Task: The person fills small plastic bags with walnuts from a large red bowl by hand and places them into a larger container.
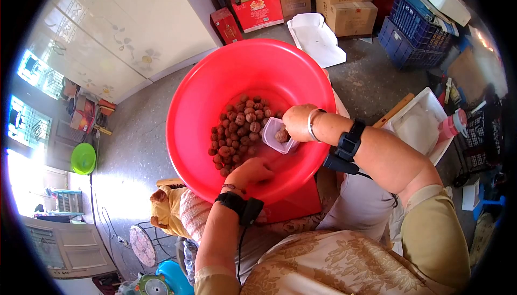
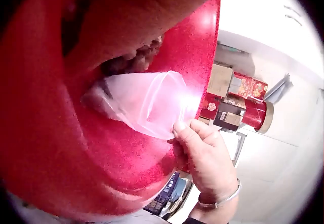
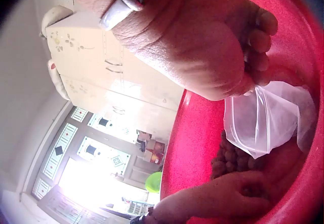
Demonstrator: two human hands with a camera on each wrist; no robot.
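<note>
A big red plastic basin [image 1: 196,85] holds a heap of brown walnuts [image 1: 237,125]. In the head view, my right hand [image 1: 299,123], with a silver bangle at its wrist, pinches the rim of a clear plastic zip bag [image 2: 147,102] above the basin's right side. A walnut [image 1: 281,134] shows at the bag's opening. The left hand [image 1: 251,172] is low in the basin, close to the near edge of the heap. In the right wrist view its fingers [image 3: 255,178] bend in below the bag; cannot tell whether they hold anything.
The basin stands before the person's lap, over a red box [image 1: 296,203]. Behind it are cardboard boxes [image 1: 353,18], a white foam tray [image 1: 318,39] and blue crates [image 1: 412,28]. A white foam box [image 1: 414,125] is at right, a green bowl [image 1: 83,158] at left.
</note>
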